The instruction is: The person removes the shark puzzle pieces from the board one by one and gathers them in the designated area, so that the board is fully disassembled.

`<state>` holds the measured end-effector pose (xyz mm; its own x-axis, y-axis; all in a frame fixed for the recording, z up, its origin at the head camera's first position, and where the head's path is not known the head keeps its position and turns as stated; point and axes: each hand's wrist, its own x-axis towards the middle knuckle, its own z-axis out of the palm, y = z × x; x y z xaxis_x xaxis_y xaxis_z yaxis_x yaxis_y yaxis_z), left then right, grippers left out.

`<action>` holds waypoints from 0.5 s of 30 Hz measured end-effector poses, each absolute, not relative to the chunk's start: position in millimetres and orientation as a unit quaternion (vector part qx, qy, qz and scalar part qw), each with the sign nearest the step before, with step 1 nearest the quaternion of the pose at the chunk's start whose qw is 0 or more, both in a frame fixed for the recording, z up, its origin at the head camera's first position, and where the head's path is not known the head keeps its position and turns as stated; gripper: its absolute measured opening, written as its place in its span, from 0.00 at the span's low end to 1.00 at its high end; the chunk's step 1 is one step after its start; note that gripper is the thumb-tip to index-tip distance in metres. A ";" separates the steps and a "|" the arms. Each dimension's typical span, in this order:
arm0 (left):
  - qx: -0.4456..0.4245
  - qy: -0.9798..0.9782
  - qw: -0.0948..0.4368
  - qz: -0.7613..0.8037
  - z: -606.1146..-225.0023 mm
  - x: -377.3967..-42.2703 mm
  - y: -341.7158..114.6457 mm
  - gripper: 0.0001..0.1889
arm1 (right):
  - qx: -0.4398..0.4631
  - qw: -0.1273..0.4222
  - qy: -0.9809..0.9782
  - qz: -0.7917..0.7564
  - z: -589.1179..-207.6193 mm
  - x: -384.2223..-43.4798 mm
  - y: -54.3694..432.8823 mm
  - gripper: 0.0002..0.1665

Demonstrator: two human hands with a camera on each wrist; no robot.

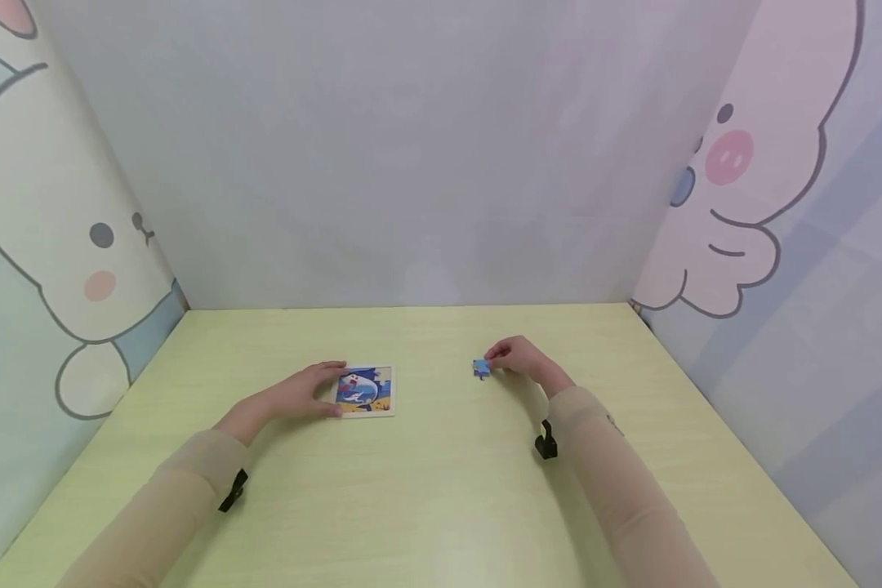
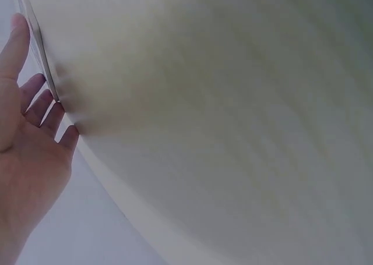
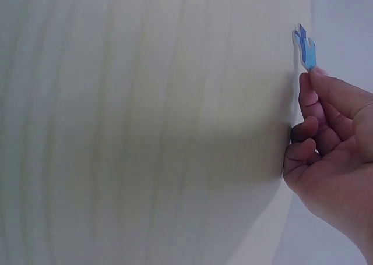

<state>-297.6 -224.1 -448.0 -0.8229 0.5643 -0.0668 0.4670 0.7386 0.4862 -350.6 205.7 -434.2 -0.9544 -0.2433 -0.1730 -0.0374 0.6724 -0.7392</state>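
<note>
In the head view a square jigsaw puzzle (image 1: pixel 364 391) with a pale frame lies on the table, showing a dolphin-like picture in blue, white and yellow. My left hand (image 1: pixel 305 393) rests at its left side, fingers spread, with fingertips at the upper left corner and thumb at the lower left. The left wrist view catches the puzzle's edge (image 2: pixel 38 38) beside the fairly straight thumb and fingers. Farther right, my right hand (image 1: pixel 518 357) pinches a small blue puzzle piece (image 1: pixel 481 368) between thumb and index finger. The right wrist view shows the piece (image 3: pixel 307 49) projecting from those fingertips, other fingers curled.
The pale wood-grain table (image 1: pixel 441 490) spreads out under both arms. A plain light wall (image 1: pixel 412 163) rises along its back edge, and side panels with cartoon animals flank it. A small black device (image 1: pixel 546 441) sits at the right wrist, another (image 1: pixel 233 491) at the left.
</note>
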 end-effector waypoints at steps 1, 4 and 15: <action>0.279 0.926 0.106 0.231 -448.8 -297.8 -224.0 0.44 | -0.079 0.131 0.905 -0.396 -434.1 -350.3 206.0 0.09; 0.283 0.925 0.103 0.231 -451.0 -298.1 -223.0 0.44 | -0.080 0.131 0.907 -0.393 -432.8 -349.4 207.1 0.10; 0.280 0.931 0.094 0.216 -449.5 -297.4 -224.2 0.43 | -0.111 0.118 0.909 -0.385 -425.3 -350.8 193.5 0.11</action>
